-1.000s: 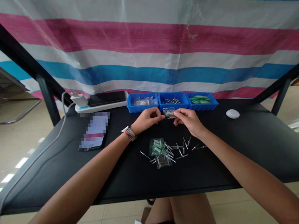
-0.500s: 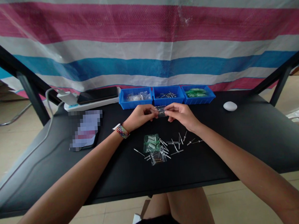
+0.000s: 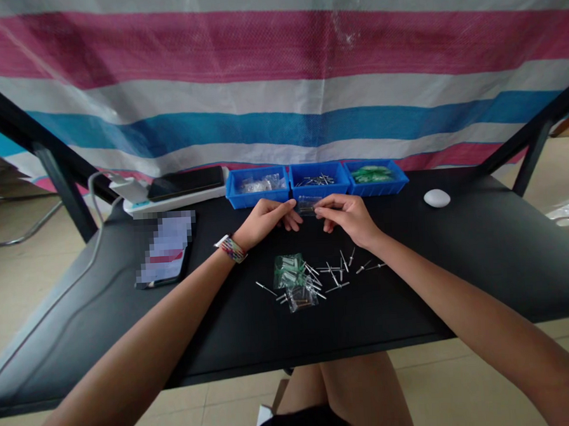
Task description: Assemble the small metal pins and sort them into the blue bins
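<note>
My right hand (image 3: 349,217) pinches the right end of a small clear plastic bag (image 3: 307,205) with thin pieces inside, too small to make out. At the bag's left edge is my left hand (image 3: 268,221), its thumb stretched out and apart from the bent fingers, with nothing visible between them. Below the hands, a green-tinted bag (image 3: 288,271) of silvery pieces lies on the table. A clear bag (image 3: 302,298) with brownish screw-like pieces overlaps its lower edge. Loose silver pop rivets (image 3: 333,274) are scattered beside both bags.
Three blue bins stand behind the hands: one with clear bags (image 3: 231,193), one with rivets (image 3: 295,191), one with green bags (image 3: 379,191). At left are a phone (image 3: 167,251) and a power strip (image 3: 179,202) with a dark device on it. A white mouse (image 3: 437,198) sits right.
The left thumb and fingers have parted and come off the clear bag, which now stays in the right hand. The bag has shifted slightly up, towards the middle bin.
</note>
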Demonstrator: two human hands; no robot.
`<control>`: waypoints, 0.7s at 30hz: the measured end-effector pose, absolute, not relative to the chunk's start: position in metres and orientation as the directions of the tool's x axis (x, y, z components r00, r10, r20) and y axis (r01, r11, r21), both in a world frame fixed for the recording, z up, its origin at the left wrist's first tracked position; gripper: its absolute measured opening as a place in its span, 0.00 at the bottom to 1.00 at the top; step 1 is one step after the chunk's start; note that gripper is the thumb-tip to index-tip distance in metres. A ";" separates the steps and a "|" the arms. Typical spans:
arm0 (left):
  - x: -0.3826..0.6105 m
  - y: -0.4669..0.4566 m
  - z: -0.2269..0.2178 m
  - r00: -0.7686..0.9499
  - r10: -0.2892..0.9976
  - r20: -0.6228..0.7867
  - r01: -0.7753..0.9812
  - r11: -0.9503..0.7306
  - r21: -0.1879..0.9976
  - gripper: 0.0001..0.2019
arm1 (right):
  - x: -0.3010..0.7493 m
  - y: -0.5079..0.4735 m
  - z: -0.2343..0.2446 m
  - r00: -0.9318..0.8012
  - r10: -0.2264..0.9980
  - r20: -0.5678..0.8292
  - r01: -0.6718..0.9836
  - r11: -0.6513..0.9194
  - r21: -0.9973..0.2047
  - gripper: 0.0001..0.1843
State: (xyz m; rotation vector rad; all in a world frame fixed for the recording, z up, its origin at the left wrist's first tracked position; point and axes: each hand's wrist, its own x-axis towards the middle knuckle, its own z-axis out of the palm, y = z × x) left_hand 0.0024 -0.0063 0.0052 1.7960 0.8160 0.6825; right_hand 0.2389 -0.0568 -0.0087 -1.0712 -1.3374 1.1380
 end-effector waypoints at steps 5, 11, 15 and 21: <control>0.003 -0.009 0.010 0.602 0.793 0.098 0.216 -0.280 0.935 0.18 | 0.235 -0.060 -0.010 -0.070 0.974 0.216 0.065 0.221 -0.973 0.18; 0.004 -0.008 0.009 0.601 0.792 0.111 0.161 -0.256 0.953 0.14 | 0.234 -0.062 -0.010 -0.029 0.967 0.254 0.107 0.256 -0.961 0.17; 0.003 -0.003 0.003 0.602 0.788 0.129 0.117 -0.248 0.962 0.13 | 0.235 -0.062 -0.010 -0.056 0.971 0.234 0.092 0.239 -0.967 0.18; 0.002 -0.001 0.001 0.591 0.784 0.191 0.089 -0.299 0.950 0.12 | 0.242 -0.058 -0.008 -0.102 0.986 0.133 -0.010 0.133 -0.991 0.24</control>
